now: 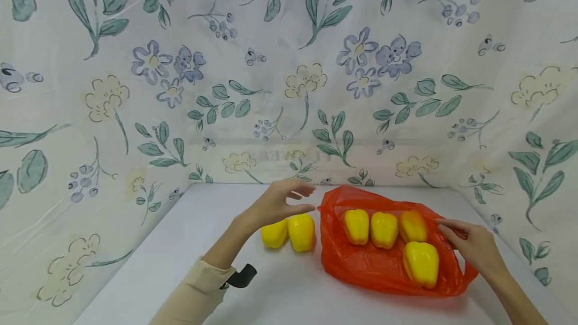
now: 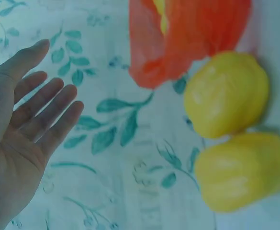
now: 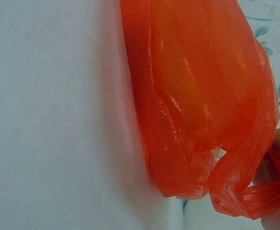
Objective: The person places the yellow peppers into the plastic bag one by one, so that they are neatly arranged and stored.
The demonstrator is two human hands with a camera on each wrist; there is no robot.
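Observation:
A red plastic bag (image 1: pixel 356 267) lies spread on the right of the table, with several yellow bell peppers (image 1: pixel 384 230) in it. My right hand (image 1: pixel 475 246) pinches the bag's right edge, and the right wrist view shows a twisted bag handle (image 3: pixel 266 196) by the fingers. Left of the bag, two more yellow peppers (image 1: pixel 301 232) sit side by side on the table. Above them hovers my left hand (image 1: pixel 279 202), holding nothing, its fingers apart and slightly bent towards the bag. The left wrist view shows this pair of peppers (image 2: pixel 242 170) well away from the palm.
The white table (image 1: pixel 180 245) reaches back to a hanging cloth (image 1: pixel 253 89) printed with leaves and flowers, which also closes off both sides. A dark object (image 1: pixel 242 276) is strapped to the left wrist at the beige sleeve (image 1: pixel 198 290).

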